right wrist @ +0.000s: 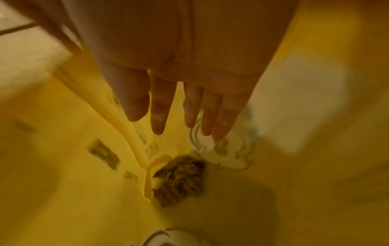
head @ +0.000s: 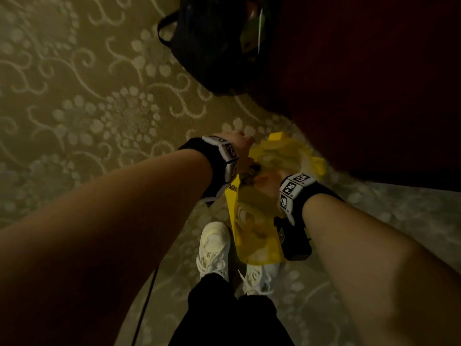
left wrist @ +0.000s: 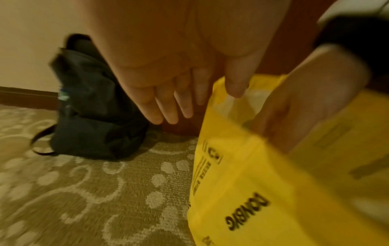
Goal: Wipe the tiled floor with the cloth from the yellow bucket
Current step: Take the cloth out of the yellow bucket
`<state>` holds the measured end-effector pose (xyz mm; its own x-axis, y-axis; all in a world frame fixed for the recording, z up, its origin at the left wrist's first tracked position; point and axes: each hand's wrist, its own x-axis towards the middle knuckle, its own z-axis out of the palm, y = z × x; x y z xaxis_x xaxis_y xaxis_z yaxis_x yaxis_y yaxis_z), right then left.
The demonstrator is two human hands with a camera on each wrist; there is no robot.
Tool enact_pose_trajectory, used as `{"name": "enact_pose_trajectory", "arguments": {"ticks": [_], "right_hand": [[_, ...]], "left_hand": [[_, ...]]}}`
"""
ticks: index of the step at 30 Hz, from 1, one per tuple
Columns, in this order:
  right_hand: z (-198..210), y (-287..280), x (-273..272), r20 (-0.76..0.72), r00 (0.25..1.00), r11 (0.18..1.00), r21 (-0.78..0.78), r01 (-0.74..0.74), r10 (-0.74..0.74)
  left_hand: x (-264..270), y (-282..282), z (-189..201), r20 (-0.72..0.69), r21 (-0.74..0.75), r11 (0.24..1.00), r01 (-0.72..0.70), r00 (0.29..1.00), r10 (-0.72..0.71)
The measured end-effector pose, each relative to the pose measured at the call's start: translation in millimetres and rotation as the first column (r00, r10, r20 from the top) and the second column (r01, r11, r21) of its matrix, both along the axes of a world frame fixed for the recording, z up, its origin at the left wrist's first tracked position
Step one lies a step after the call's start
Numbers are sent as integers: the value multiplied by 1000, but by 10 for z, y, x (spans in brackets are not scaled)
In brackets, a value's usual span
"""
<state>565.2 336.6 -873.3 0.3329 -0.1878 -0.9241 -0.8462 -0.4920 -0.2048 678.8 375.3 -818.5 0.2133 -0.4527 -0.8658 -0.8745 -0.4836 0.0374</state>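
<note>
A yellow bag-like bucket [head: 254, 221] with black print stands open on the carpet just in front of my feet. My left hand [head: 237, 143] is at its near rim; in the left wrist view its fingers [left wrist: 168, 113] are straight and the thumb touches the rim of the yellow bucket [left wrist: 273, 183]. My right hand [head: 269, 178] reaches down inside, fingers [right wrist: 157, 124] straight and spread, holding nothing. A crumpled brownish cloth [right wrist: 181, 176] lies at the bottom of the bucket [right wrist: 63, 183], below the fingertips and apart from them.
A black backpack [head: 219, 46] sits on the patterned carpet [head: 74, 96] ahead. Dark red furniture [head: 361, 83] fills the upper right. My white shoes [head: 214, 248] stand beside the bucket. A thin dark cable [head: 147, 295] runs along the floor at the left.
</note>
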Motion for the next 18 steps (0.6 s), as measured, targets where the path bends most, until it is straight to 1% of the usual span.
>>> {"name": "enact_pose_trajectory", "arguments": {"ticks": [1,3,4,5,6,7,9,11,15,17,18], "right_hand": [[-190,31,55,4,998,998,-8,-58,58],[-434,100,164,-82,971,974,20,-224,225],[-517,133,204,-138,921,931,60,-359,364],[-571,156,228,-160,870,885,93,-456,466],[-640,174,252,-168,835,851,107,-514,525],[-675,188,271,-155,817,831,85,-549,555],[-726,215,283,-110,832,838,18,-546,544],[-821,215,299,-95,835,838,-14,-546,542],[-915,181,375,-146,857,868,43,-494,495],[-933,207,385,-162,834,846,12,-533,528],[-933,220,388,-193,822,840,21,-543,536]], "left_hand": [[16,-31,-118,-14,-5,1000,4,1000,-4],[54,-37,-364,-67,-8,999,-35,997,35],[84,-25,-467,-96,-1,998,-69,993,69],[118,-6,-555,-128,9,994,-110,986,110],[154,22,-619,-163,18,987,-162,973,163],[184,51,-662,-189,26,978,-206,960,208],[247,95,-693,-207,12,957,-289,936,285],[290,125,-708,-212,-6,944,-330,923,321],[309,113,-752,-247,0,943,-331,914,321],[307,88,-754,-262,-1,944,-330,911,318],[301,78,-756,-265,1,946,-325,912,313]]}}
